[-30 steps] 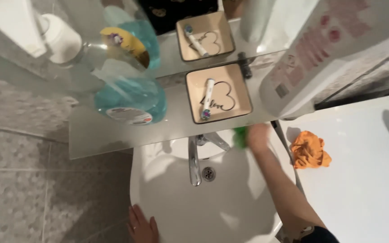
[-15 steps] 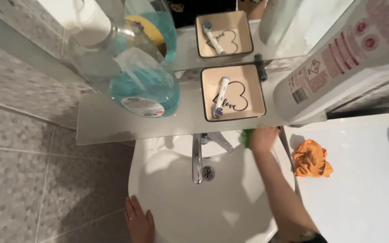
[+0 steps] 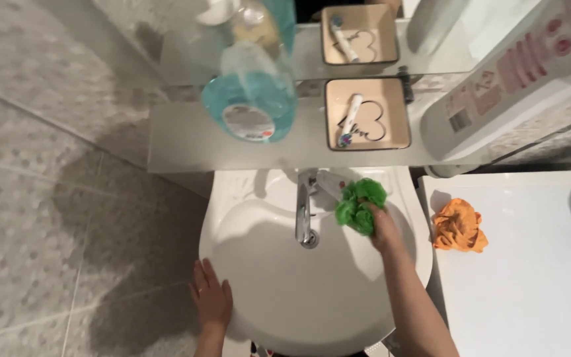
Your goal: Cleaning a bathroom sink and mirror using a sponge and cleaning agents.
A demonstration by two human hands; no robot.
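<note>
The right hand [image 3: 384, 228] has its fingers curled tight around a green scrubbing cloth [image 3: 359, 205], a bunched, ruffled wad that sticks out beyond the fingertips toward the back of the white sink [image 3: 246, 198]. The cloth sits just beside the chrome tap [image 3: 305, 211], on the side of its angled lever, and looks to be touching or almost touching the lever; which of the two cannot be told. The spout runs down past the knuckle side of the hand, with the drain at its tip. The left hand [image 3: 211, 299] lies flat with its fingers spread and straight on the near rim of the sink, gripping nothing, its fingertips pointing toward the bowl. Beyond the right hand's fingertips, past the tap, a glass shelf [image 3: 180, 142] carries a clear bottle of blue liquid [image 3: 251, 106] and a square beige dish [image 3: 367, 114] with a toothbrush head [image 3: 348, 122] lying in it. Out past the back of the right hand, well apart from it, a crumpled orange cloth [image 3: 457, 225] lies on a white counter [image 3: 530, 277].
</note>
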